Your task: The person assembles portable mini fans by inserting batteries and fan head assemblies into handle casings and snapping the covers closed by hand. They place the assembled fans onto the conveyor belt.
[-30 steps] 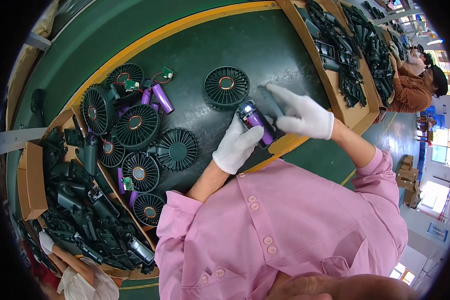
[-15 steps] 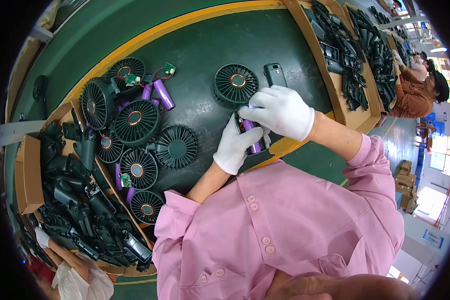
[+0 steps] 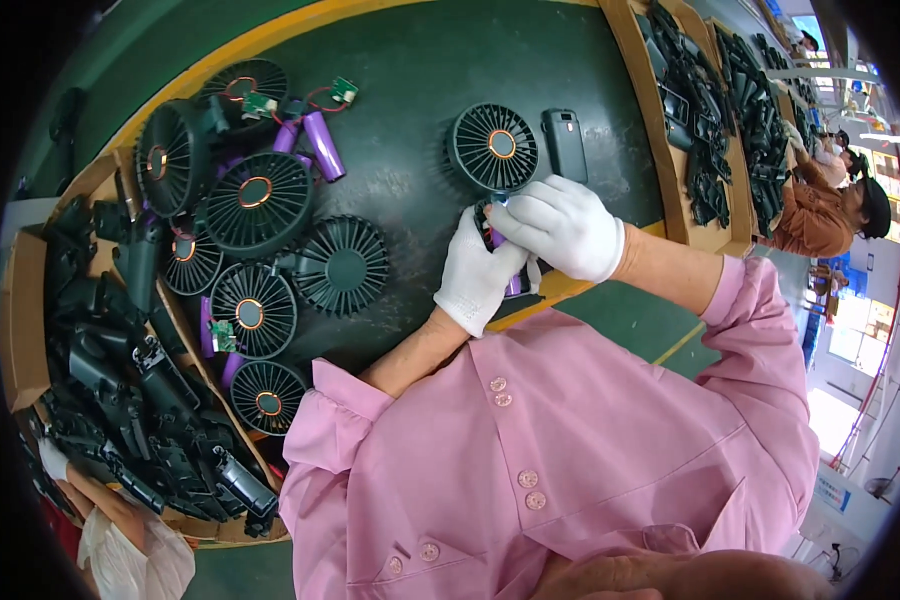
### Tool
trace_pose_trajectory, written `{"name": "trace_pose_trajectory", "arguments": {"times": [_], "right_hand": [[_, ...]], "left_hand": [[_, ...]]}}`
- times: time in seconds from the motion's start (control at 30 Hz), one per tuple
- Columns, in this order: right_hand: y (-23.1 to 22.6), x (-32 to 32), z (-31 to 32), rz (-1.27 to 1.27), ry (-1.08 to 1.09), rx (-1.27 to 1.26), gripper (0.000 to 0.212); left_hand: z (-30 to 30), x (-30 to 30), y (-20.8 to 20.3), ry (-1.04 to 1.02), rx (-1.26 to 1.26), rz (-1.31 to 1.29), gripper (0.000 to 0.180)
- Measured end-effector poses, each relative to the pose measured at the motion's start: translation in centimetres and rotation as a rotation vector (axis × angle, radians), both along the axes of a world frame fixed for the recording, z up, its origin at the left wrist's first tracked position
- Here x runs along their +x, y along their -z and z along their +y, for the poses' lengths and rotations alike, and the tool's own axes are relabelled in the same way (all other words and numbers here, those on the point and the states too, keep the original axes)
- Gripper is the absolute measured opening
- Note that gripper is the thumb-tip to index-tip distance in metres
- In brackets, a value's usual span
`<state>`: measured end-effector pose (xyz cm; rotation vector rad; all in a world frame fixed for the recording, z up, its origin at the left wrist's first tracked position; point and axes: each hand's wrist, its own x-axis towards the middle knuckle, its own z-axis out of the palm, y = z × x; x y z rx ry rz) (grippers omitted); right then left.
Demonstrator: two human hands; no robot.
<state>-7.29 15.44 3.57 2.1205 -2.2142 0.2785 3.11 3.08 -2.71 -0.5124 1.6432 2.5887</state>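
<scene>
My white-gloved left hand (image 3: 475,272) is wrapped round the handle of a black handheld fan (image 3: 493,147), whose round grille points away from me. A purple battery cell (image 3: 514,285) shows inside the uncovered handle. Over the handle's upper end, my gloved right hand (image 3: 560,230) is closed, thumb and fingers pinched close to the left thumb. Whatever lies between those fingertips is hidden. Just beyond the right hand, a dark handle cover (image 3: 565,145) lies on the green tabletop (image 3: 400,120).
Several fans (image 3: 255,200) with purple cells and green circuit boards (image 3: 260,105) are heaped at the left. A carton of black plastic parts (image 3: 140,370) stands beyond them. Another carton (image 3: 685,130) of dark shells is at the right. Co-workers (image 3: 820,205) sit farther off.
The right hand has closed in over the handle toward the left thumb, covering more of the purple cell. The whole view has shifted slightly. Both hands stay at the fan.
</scene>
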Motion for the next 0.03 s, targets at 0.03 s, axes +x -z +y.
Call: {"name": "trace_pose_trajectory", "arguments": {"times": [0.03], "right_hand": [[0.41,0.19,0.2,0.029,0.013,-0.012,0.049]], "left_hand": [[0.02,0.02,0.37,0.006,0.129,0.013,0.039]]}}
